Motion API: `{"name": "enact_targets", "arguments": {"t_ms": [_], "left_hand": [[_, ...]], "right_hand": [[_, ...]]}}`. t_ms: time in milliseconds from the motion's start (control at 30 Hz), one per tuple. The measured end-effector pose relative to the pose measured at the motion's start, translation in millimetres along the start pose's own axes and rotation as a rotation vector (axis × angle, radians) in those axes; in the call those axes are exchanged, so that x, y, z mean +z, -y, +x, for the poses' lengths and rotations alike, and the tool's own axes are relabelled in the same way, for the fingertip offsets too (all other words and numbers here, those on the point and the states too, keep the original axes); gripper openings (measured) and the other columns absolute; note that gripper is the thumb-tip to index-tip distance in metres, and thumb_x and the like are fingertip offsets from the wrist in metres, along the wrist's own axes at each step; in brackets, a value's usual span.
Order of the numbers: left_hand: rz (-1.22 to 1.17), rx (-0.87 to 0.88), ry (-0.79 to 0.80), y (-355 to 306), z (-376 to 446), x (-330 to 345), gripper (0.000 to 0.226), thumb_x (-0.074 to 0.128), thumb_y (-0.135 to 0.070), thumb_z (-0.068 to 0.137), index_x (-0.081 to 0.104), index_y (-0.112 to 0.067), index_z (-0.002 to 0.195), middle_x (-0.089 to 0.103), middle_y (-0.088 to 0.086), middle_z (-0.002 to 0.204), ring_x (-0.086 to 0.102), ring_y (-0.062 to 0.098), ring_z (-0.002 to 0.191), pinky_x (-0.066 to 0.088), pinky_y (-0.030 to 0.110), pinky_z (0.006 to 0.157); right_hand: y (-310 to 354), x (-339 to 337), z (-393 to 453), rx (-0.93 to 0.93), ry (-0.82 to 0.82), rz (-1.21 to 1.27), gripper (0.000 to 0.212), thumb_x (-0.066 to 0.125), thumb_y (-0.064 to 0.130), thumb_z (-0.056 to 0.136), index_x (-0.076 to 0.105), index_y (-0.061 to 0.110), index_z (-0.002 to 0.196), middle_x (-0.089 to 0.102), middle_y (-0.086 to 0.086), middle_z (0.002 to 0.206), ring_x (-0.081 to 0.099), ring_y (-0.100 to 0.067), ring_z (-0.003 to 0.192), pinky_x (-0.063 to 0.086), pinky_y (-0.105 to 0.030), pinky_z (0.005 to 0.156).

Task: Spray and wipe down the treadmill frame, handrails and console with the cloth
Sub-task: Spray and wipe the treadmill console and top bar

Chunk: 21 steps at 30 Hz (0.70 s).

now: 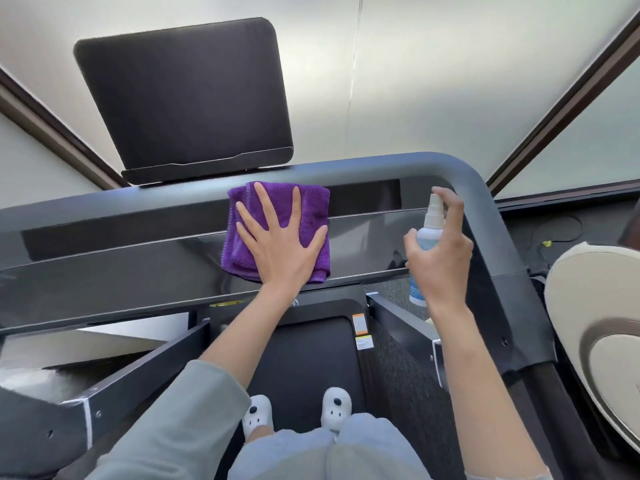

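Purple cloth (pixel 277 230) folded, flat on dark glossy console (pixel 138 268); white spray btl (pixel 429 233) upright nr right end.

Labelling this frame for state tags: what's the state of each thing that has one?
folded purple microfibre cloth: flat on the console, pressed under the left hand
left hand: open, fingers spread on the cloth
white and blue spray bottle: upright, gripped, nozzle towards the console
right hand: wrapped round the bottle, index finger on the sprayer top
dark tilted treadmill screen: off, blank
glossy dark treadmill console: bare beside the cloth
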<state>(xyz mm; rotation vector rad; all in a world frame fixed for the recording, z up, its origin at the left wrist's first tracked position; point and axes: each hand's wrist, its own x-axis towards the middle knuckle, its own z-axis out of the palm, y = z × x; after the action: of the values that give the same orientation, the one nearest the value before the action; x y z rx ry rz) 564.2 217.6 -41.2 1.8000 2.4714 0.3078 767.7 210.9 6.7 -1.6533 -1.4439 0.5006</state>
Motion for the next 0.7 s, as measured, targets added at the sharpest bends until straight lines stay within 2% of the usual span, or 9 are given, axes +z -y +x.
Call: {"name": "enact_targets", "arguments": {"t_ms": [100, 167, 267, 400, 467, 600, 700], "left_hand": [[0.004, 0.132, -0.017, -33.8, 7.7, 9.3, 0.075, 0.025, -0.075, 0.089, 0.003, -0.044, 0.154, -0.016, 0.014, 0.162, -0.012, 0.053, 0.143, 0.003, 0.064, 0.116], [0.000, 0.209, -0.022, -60.8, 14.7, 14.8, 0.074, 0.024, -0.074, 0.089, 0.005, -0.044, 0.154, -0.012, 0.013, 0.163, -0.012, 0.053, 0.143, -0.001, 0.065, 0.115], [0.008, 0.358, -0.022, -102.5, 28.0, 20.7, 0.067, 0.029, -0.066, 0.092, 0.011, -0.044, 0.153, -0.006, 0.012, 0.164, -0.011, 0.050, 0.145, -0.006, 0.064, 0.115], [0.020, 0.566, 0.015, -137.8, 37.4, 22.4, 0.060, 0.038, -0.055, 0.094, 0.023, -0.044, 0.151, 0.002, 0.008, 0.165, -0.006, 0.047, 0.147, -0.006, 0.060, 0.116], [0.037, 0.671, 0.050, -134.3, 41.4, 19.1, 0.057, 0.040, -0.053, 0.095, 0.025, -0.046, 0.151, 0.001, 0.005, 0.165, -0.008, 0.044, 0.148, -0.009, 0.056, 0.117], [0.026, 1.013, 0.214, -93.9, 46.5, 5.9, 0.053, 0.043, -0.051, 0.098, 0.024, -0.049, 0.147, 0.005, -0.008, 0.164, -0.014, 0.033, 0.149, -0.019, 0.049, 0.116], [0.012, 0.985, 0.222, -86.7, 40.1, -0.1, 0.052, 0.035, -0.060, 0.095, 0.031, -0.048, 0.145, 0.009, -0.011, 0.163, -0.015, 0.030, 0.149, -0.024, 0.048, 0.114]], "right_hand": [[-8.3, -12.7, 0.7, 0.030, -0.066, -0.011, 0.056, 0.059, 0.003, 0.083, 0.046, 0.024, 0.133, 0.052, 0.007, 0.077, 0.052, -0.027, 0.060, 0.047, -0.040, 0.059], [-13.3, -23.7, 0.6, 0.051, -0.108, -0.022, 0.055, 0.059, 0.003, 0.084, 0.046, 0.026, 0.132, 0.053, 0.013, 0.076, 0.054, -0.025, 0.058, 0.047, -0.038, 0.058], [-16.8, -41.2, -0.6, 0.088, -0.155, -0.017, 0.055, 0.059, 0.003, 0.084, 0.044, 0.031, 0.129, 0.056, 0.007, 0.074, 0.057, -0.023, 0.056, 0.051, -0.041, 0.057], [-18.7, -57.1, -6.8, 0.071, -0.200, -0.020, 0.054, 0.060, 0.001, 0.084, 0.045, 0.027, 0.129, 0.058, 0.008, 0.079, 0.059, -0.022, 0.055, 0.052, -0.039, 0.059], [-17.3, -60.9, -10.8, 0.079, -0.207, -0.022, 0.054, 0.060, 0.002, 0.084, 0.045, 0.027, 0.129, 0.058, 0.005, 0.079, 0.060, -0.026, 0.054, 0.052, -0.039, 0.060], [-14.6, -62.7, -18.2, 0.110, -0.215, -0.027, 0.054, 0.059, 0.003, 0.085, 0.045, 0.029, 0.130, 0.058, 0.002, 0.077, 0.060, -0.027, 0.056, 0.051, -0.041, 0.061], [-12.4, -63.1, -23.5, 0.109, -0.234, -0.023, 0.055, 0.060, 0.003, 0.085, 0.044, 0.032, 0.129, 0.058, 0.005, 0.076, 0.059, -0.026, 0.057, 0.053, -0.043, 0.059]]}}
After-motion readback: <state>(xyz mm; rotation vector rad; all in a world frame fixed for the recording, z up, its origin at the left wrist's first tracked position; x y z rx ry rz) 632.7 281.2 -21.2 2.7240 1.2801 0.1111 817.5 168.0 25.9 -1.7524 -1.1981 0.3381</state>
